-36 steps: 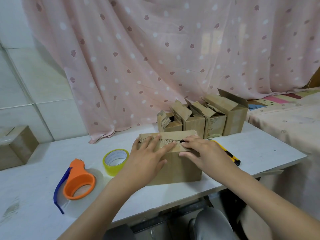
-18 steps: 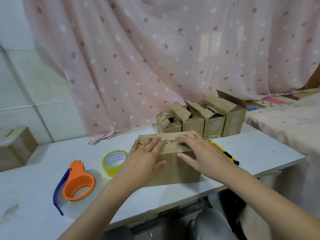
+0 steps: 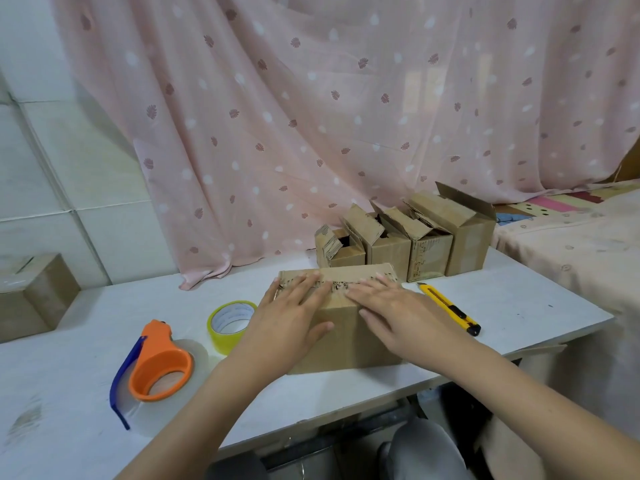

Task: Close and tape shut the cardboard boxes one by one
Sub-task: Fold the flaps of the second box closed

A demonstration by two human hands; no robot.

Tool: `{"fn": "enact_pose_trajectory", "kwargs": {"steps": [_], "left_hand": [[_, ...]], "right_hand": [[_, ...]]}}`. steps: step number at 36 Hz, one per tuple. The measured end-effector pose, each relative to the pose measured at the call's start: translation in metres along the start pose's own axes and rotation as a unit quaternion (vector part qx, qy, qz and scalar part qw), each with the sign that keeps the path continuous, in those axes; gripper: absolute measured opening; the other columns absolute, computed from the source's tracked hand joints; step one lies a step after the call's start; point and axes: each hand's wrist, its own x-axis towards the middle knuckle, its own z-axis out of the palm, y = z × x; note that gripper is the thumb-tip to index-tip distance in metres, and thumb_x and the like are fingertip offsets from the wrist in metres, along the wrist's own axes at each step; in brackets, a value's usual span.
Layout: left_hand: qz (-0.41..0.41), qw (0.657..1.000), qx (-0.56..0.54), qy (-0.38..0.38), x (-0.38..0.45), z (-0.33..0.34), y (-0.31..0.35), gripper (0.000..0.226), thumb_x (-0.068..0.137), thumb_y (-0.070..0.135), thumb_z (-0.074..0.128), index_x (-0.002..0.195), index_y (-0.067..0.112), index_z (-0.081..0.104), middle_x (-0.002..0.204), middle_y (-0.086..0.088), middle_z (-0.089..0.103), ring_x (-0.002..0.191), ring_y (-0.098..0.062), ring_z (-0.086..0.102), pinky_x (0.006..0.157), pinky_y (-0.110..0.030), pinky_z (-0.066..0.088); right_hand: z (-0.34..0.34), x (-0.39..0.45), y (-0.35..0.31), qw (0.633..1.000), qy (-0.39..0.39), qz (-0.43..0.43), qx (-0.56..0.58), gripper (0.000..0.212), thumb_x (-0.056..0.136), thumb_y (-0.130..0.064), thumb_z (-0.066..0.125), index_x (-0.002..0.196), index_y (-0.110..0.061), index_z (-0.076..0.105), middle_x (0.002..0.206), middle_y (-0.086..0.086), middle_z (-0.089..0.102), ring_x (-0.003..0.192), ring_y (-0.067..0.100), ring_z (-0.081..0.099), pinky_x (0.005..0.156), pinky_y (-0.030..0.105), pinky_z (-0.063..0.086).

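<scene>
Pink leaf-printed curtain (image 3: 311,116) hangs behind your white tabletop (image 3: 519,306), and the brown cardboard box (image 3: 341,334) you are closing sits at the near edge, right in front of you. Your left hand (image 3: 291,317) lies flat on the left part of its top, fingers straight and spread, gripping nothing. Your right hand (image 3: 391,310) presses the right part the same way, fingers extended toward the ragged seam where the flaps meet. Neither hand has hold of any tape.

Both tapes are to your left: the small yellow tape roll (image 3: 230,322) just beside the box, and the clear roll in the orange dispenser with the blue blade guard (image 3: 156,362) nearer the table edge. A yellow utility knife (image 3: 450,308) lies to the right of the box. Behind it, four small open cardboard boxes (image 3: 401,237) wait with their flaps up.

The likely trouble is the flaps springing open once you lift a hand for tape, so keep one palm down. The flap edges look torn, so tape may bond poorly there. Mind the box sliding toward the near edge under your push, and the knife close to your right wrist.
</scene>
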Motion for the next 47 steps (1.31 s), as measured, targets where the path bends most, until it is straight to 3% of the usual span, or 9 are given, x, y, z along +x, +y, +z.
{"fn": "enact_pose_trajectory", "kwargs": {"steps": [6, 12, 18, 22, 26, 30, 33, 37, 47], "left_hand": [[0.041, 0.999, 0.025, 0.022, 0.0, 0.002, 0.002, 0.068, 0.101, 0.05, 0.042, 0.146, 0.062, -0.008, 0.159, -0.01, 0.033, 0.146, -0.029, 0.032, 0.12, -0.054, 0.021], [0.031, 0.997, 0.039, -0.051, 0.005, -0.012, 0.009, 0.061, 0.107, 0.043, 0.033, 0.141, 0.067, -0.011, 0.166, -0.01, 0.009, 0.152, -0.03, 0.012, 0.122, -0.054, 0.005], [0.099, 0.992, 0.029, -0.076, 0.008, -0.023, 0.0, 0.059, 0.107, 0.037, 0.034, 0.145, 0.063, -0.004, 0.165, -0.007, 0.014, 0.151, -0.027, 0.013, 0.122, -0.049, 0.007], [0.115, 0.993, 0.002, -0.033, 0.006, -0.022, -0.014, 0.064, 0.107, 0.026, 0.04, 0.143, 0.069, 0.01, 0.165, -0.001, 0.012, 0.151, -0.028, 0.007, 0.121, -0.054, 0.008], [0.132, 0.989, 0.011, 0.061, 0.0, -0.018, -0.018, 0.088, 0.085, -0.003, 0.056, 0.14, 0.062, 0.033, 0.157, -0.002, 0.027, 0.14, -0.033, 0.029, 0.111, -0.056, 0.03], [0.141, 0.987, -0.021, 0.072, -0.006, -0.013, -0.02, 0.058, 0.085, 0.013, 0.049, 0.134, 0.042, 0.053, 0.14, 0.0, 0.048, 0.123, -0.026, 0.046, 0.094, -0.047, 0.045], [0.147, 0.982, -0.081, 0.083, -0.012, -0.011, -0.025, 0.057, 0.087, 0.011, 0.045, 0.139, 0.035, 0.054, 0.135, -0.001, 0.05, 0.12, -0.023, 0.049, 0.095, -0.038, 0.046], [0.1, 0.978, -0.14, 0.118, -0.025, -0.019, -0.028, 0.062, 0.087, -0.004, 0.055, 0.139, 0.03, 0.055, 0.128, 0.001, 0.052, 0.107, -0.01, 0.048, 0.087, -0.001, 0.028], [0.036, 0.985, -0.153, 0.064, -0.038, -0.022, -0.032, 0.054, 0.094, 0.001, 0.044, 0.143, 0.023, 0.05, 0.151, 0.013, 0.045, 0.133, -0.002, 0.037, 0.092, 0.003, 0.018]], "right_hand": [[-0.004, -0.006, 0.006, 0.998, -0.006, 0.046, 0.03, 0.048, 0.106, -0.038, 0.042, 0.153, -0.033, 0.036, 0.159, -0.017, 0.032, 0.15, 0.004, 0.018, 0.119, 0.026, 0.025], [-0.01, 0.003, 0.017, 0.992, 0.04, 0.065, 0.104, 0.048, 0.102, -0.047, 0.047, 0.145, -0.026, 0.051, 0.156, -0.012, 0.038, 0.147, 0.002, 0.023, 0.125, 0.03, 0.013], [-0.03, 0.024, 0.028, 0.985, -0.024, 0.129, 0.111, 0.045, 0.099, -0.048, 0.051, 0.141, -0.033, 0.055, 0.155, -0.008, 0.043, 0.14, 0.012, 0.042, 0.108, 0.028, 0.034], [-0.041, 0.025, 0.02, 0.989, -0.063, 0.129, 0.016, 0.043, 0.093, -0.055, 0.057, 0.131, -0.035, 0.061, 0.126, -0.009, 0.067, 0.119, 0.016, 0.059, 0.088, 0.028, 0.046], [-0.042, 0.021, 0.001, 0.989, -0.041, 0.093, -0.108, 0.048, 0.091, -0.063, 0.052, 0.113, -0.025, 0.069, 0.091, -0.002, 0.071, 0.09, 0.022, 0.065, 0.074, 0.032, 0.052], [-0.039, 0.021, -0.021, 0.982, -0.025, 0.093, -0.162, 0.054, 0.089, -0.071, 0.049, 0.097, -0.021, 0.066, 0.082, 0.0, 0.063, 0.081, 0.024, 0.061, 0.061, 0.033, 0.043], [-0.037, 0.02, -0.035, 0.981, -0.018, 0.084, -0.173, 0.052, 0.092, -0.068, 0.048, 0.098, -0.017, 0.058, 0.081, 0.002, 0.058, 0.084, 0.027, 0.06, 0.062, 0.034, 0.035], [-0.028, 0.018, -0.043, 0.985, -0.029, 0.123, -0.118, 0.048, 0.095, -0.065, 0.046, 0.104, -0.018, 0.044, 0.087, 0.002, 0.046, 0.087, 0.031, 0.056, 0.067, 0.037, 0.036], [-0.006, 0.023, -0.052, 0.988, -0.009, 0.152, -0.039, 0.058, 0.1, -0.062, 0.035, 0.136, -0.017, 0.044, 0.128, 0.011, 0.049, 0.116, 0.032, 0.052, 0.094, 0.042, 0.046]]}}
